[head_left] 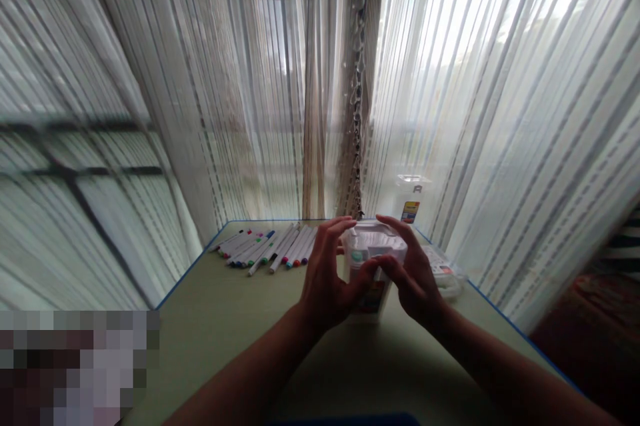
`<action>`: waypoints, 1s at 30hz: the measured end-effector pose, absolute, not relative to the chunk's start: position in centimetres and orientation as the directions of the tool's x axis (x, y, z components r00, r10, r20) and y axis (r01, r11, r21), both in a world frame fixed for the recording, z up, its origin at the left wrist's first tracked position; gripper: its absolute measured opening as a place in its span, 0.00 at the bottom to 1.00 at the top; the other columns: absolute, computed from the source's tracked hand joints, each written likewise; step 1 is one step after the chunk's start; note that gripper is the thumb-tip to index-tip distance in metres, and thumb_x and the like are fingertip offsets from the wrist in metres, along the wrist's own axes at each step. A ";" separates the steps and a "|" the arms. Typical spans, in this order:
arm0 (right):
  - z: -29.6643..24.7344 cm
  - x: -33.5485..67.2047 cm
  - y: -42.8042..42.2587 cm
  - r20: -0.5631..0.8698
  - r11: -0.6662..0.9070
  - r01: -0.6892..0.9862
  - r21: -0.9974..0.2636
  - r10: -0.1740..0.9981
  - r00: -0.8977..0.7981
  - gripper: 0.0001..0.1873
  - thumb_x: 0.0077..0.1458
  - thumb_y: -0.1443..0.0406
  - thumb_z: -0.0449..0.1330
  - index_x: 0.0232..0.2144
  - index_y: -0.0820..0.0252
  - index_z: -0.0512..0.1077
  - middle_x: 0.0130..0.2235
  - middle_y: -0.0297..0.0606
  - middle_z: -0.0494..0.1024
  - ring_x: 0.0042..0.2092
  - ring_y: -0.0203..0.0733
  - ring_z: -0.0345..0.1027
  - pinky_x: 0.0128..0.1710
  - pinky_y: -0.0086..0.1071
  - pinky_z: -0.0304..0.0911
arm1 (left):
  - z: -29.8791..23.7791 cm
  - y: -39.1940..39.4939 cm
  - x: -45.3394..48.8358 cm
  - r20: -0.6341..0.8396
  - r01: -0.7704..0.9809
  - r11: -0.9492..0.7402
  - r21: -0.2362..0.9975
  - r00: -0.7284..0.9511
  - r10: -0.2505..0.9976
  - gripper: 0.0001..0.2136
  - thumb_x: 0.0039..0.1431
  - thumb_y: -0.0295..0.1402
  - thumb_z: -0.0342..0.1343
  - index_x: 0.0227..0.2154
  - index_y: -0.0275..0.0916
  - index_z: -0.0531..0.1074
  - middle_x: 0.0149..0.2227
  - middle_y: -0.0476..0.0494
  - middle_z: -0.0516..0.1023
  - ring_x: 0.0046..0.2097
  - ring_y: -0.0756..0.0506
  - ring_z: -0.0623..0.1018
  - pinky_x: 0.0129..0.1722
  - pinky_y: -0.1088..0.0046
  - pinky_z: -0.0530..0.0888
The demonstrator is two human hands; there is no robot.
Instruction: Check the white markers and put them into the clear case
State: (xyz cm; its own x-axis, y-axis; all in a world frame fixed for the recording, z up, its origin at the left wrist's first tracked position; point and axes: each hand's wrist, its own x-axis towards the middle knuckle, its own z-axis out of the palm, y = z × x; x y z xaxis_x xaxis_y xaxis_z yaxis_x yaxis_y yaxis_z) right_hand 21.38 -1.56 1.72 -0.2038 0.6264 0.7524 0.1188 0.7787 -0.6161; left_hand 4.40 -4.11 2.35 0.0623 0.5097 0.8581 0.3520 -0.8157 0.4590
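A clear plastic storage box [375,239] with a lid stands upright on the table before me. A teal round shape shows through its near left corner, and a coloured label is partly visible on its front. My left hand [327,276] curves around the left side of the box, its thumb at the front edge of the lid. On the opposite side my right hand [415,276] grips likewise, its fingers along the lid's right edge. The two thumbs nearly meet at the front of the lid. Much of the box's front is hidden behind my hands.
Several white markers [260,253] with coloured caps lie at the table's back left. Another clear box [411,199] with a label stands behind on the right. A flat clear plastic piece [445,273] lies beside my right hand. Striped curtains [260,79] hang beyond the blue-edged table [220,319].
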 end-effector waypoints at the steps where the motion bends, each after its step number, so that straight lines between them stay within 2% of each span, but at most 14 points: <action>1: 1.7 21.4 -1.6 0.757 0.783 0.120 -0.611 0.621 -0.202 0.26 0.61 0.54 0.57 0.59 0.52 0.62 0.49 0.43 0.73 0.47 0.52 0.68 0.48 0.45 0.64 | 2.4 -4.1 4.4 0.856 0.360 -0.812 0.459 0.065 0.513 0.26 0.56 0.35 0.63 0.56 0.43 0.62 0.57 0.34 0.65 0.55 0.39 0.71 0.43 0.64 0.78; 9: 2.3 21.2 -1.9 0.759 0.786 0.072 -0.614 0.612 -0.221 0.22 0.59 0.55 0.60 0.54 0.52 0.66 0.46 0.40 0.76 0.45 0.50 0.71 0.43 0.40 0.67 | 2.5 -4.3 4.2 0.842 0.384 -0.798 0.463 0.090 0.532 0.24 0.54 0.33 0.63 0.54 0.42 0.65 0.55 0.36 0.64 0.55 0.39 0.69 0.44 0.64 0.77; 19: 3.1 21.1 -2.7 0.744 0.757 -0.033 -0.652 0.631 -0.220 0.22 0.56 0.53 0.62 0.50 0.52 0.70 0.45 0.40 0.77 0.42 0.48 0.74 0.36 0.39 0.71 | 3.3 -4.5 4.2 0.844 0.384 -0.808 0.448 0.118 0.524 0.22 0.52 0.33 0.63 0.50 0.43 0.67 0.50 0.39 0.63 0.50 0.40 0.70 0.43 0.62 0.75; 25: 3.3 21.0 -2.8 0.748 0.764 -0.044 -0.643 0.616 -0.246 0.21 0.54 0.52 0.63 0.48 0.52 0.72 0.45 0.40 0.78 0.43 0.50 0.74 0.38 0.40 0.71 | 3.5 -4.8 4.0 0.850 0.413 -0.812 0.413 0.145 0.506 0.21 0.52 0.33 0.61 0.50 0.43 0.67 0.49 0.40 0.63 0.53 0.39 0.68 0.51 0.56 0.71; 30: 3.4 21.0 -2.8 0.768 0.786 -0.035 -0.617 0.592 -0.244 0.21 0.55 0.53 0.63 0.49 0.52 0.72 0.45 0.39 0.79 0.45 0.50 0.73 0.40 0.40 0.70 | 3.4 -4.8 4.1 0.856 0.407 -0.816 0.410 0.138 0.499 0.21 0.52 0.34 0.61 0.50 0.42 0.67 0.49 0.39 0.62 0.52 0.38 0.69 0.50 0.57 0.71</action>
State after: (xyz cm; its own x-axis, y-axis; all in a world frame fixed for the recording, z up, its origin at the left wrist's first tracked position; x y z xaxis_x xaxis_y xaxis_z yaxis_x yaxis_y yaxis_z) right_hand 21.03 -2.79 3.39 -0.2444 0.5918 0.7681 -0.0355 0.7862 -0.6170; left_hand 4.13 -4.79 3.40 0.1382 0.4987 0.8557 0.4073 -0.8162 0.4099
